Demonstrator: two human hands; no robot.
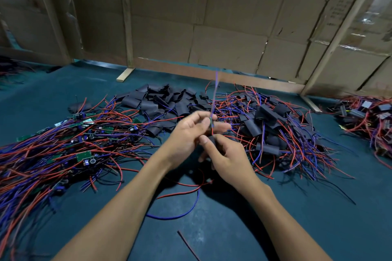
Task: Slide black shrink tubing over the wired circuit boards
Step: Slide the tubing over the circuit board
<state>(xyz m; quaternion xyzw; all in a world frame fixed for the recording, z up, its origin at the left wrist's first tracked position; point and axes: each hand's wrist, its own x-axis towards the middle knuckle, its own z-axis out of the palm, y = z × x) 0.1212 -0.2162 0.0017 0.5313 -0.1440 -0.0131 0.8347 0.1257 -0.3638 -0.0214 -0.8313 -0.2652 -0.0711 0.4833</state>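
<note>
Both hands at frame centre, working a board into a tube.

Left hand (188, 131) pinching a wired board (211, 122), blurred, wires (216, 87) rising upward. Right hand (224, 154) just below, fingers closed on a black tube (212, 140). Behind: loose tubes (157, 99) upper centre, bare boards (83, 155) left, sleeved ones (267, 121) right, all on the teal counter (222, 229).

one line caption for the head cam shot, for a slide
Left hand holds a wired board upright while right hand brings black tubing beneath it.
</note>
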